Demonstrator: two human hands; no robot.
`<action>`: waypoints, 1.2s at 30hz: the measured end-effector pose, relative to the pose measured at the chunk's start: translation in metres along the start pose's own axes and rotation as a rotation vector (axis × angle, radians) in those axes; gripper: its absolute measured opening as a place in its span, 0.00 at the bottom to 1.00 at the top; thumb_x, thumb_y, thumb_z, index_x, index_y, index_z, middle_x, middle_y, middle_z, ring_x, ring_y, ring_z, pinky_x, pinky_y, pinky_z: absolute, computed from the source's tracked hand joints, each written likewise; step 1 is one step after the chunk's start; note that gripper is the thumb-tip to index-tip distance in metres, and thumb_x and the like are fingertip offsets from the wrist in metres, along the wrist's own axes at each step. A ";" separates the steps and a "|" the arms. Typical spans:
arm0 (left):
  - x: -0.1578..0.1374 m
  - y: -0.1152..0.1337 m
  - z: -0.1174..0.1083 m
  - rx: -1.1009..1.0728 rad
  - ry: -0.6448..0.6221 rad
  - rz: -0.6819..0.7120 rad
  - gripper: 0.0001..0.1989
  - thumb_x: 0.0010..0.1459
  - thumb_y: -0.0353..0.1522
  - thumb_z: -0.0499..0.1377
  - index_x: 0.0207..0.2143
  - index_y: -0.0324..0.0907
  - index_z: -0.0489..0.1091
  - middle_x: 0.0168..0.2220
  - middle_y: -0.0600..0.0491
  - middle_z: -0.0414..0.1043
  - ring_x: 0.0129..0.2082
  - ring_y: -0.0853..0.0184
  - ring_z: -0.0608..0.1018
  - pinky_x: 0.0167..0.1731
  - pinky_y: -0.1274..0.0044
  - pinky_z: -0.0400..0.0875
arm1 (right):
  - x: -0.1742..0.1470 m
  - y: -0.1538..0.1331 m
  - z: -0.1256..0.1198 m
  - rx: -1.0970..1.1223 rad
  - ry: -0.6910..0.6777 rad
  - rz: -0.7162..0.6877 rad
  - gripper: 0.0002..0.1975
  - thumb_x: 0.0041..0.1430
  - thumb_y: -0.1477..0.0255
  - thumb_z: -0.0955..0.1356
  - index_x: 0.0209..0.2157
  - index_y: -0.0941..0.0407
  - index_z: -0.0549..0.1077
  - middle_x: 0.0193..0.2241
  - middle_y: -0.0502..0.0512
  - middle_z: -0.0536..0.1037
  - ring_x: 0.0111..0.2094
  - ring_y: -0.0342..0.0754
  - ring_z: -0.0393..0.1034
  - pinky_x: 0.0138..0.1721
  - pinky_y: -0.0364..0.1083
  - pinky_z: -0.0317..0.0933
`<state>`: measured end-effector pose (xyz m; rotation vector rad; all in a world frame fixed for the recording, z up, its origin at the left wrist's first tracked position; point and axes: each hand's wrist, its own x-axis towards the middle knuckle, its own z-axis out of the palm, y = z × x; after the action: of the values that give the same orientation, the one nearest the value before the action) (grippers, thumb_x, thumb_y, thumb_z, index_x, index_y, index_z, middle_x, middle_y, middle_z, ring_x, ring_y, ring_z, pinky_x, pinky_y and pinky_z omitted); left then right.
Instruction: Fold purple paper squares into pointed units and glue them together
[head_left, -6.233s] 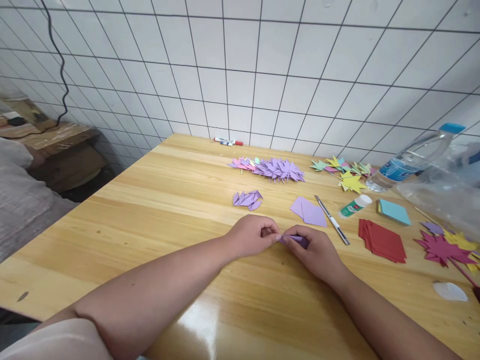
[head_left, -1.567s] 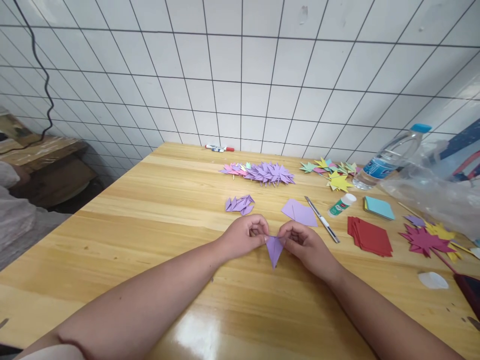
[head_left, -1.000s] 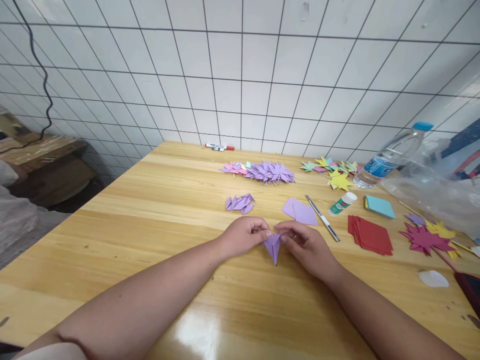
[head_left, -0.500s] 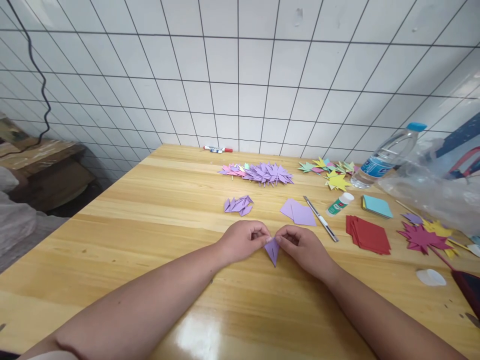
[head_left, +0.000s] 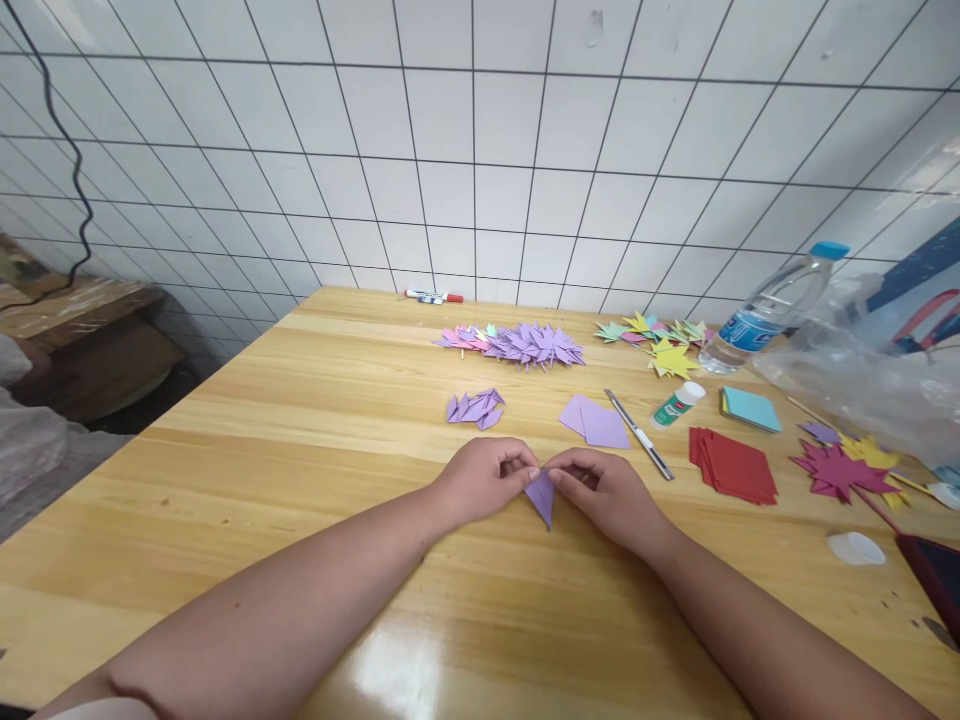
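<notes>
Between my two hands is a small folded piece of purple paper (head_left: 541, 498), its narrow tip pointing toward me. My left hand (head_left: 484, 480) pinches its upper left corner between thumb and fingers. On the other side, my right hand (head_left: 604, 492) grips the upper right corner in the same way; the fingertips of both hands nearly meet and cover the top edge. Just beyond my left hand lie several folded purple paper pieces (head_left: 475, 408). Flat purple paper squares (head_left: 595, 422) rest beyond my right hand, beside a utility knife (head_left: 639, 434).
A glue stick (head_left: 678, 404), red paper squares (head_left: 735, 468) and a light blue paper stack (head_left: 751, 409) lie to the right. Paper leaves (head_left: 534, 345) are piled near the tiled wall, with markers (head_left: 433, 297) behind. A water bottle (head_left: 772, 312) stands by clear plastic (head_left: 832, 360).
The purple paper has tilted slightly between my fingers, and the dark slit on its face shows less. Both hands keep their pinch. The whole view has shifted a little.
</notes>
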<state>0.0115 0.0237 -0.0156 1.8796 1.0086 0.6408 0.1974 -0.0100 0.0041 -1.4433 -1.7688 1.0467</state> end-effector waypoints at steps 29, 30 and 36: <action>0.002 0.000 0.000 -0.177 0.056 -0.081 0.10 0.52 0.37 0.57 0.29 0.39 0.72 0.25 0.53 0.74 0.25 0.70 0.73 0.26 0.81 0.64 | 0.003 -0.001 0.001 -0.004 -0.010 0.020 0.09 0.53 0.65 0.65 0.29 0.57 0.71 0.22 0.48 0.70 0.23 0.42 0.61 0.24 0.40 0.55; 0.003 0.000 0.000 -0.215 0.082 -0.094 0.10 0.52 0.37 0.57 0.29 0.38 0.72 0.24 0.53 0.73 0.24 0.70 0.73 0.25 0.81 0.65 | 0.003 0.000 0.002 -0.001 -0.039 0.010 0.09 0.53 0.65 0.64 0.29 0.56 0.71 0.21 0.48 0.69 0.23 0.41 0.60 0.24 0.40 0.54; 0.004 0.003 -0.002 -0.282 0.180 -0.087 0.09 0.52 0.35 0.58 0.28 0.37 0.70 0.24 0.53 0.74 0.22 0.71 0.73 0.25 0.81 0.66 | 0.002 0.006 0.000 -0.141 -0.063 0.002 0.16 0.55 0.64 0.63 0.19 0.58 0.65 0.16 0.45 0.58 0.20 0.39 0.51 0.22 0.40 0.45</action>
<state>0.0137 0.0273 -0.0124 1.5454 1.0484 0.8651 0.1996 -0.0074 -0.0007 -1.5111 -1.9196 0.9955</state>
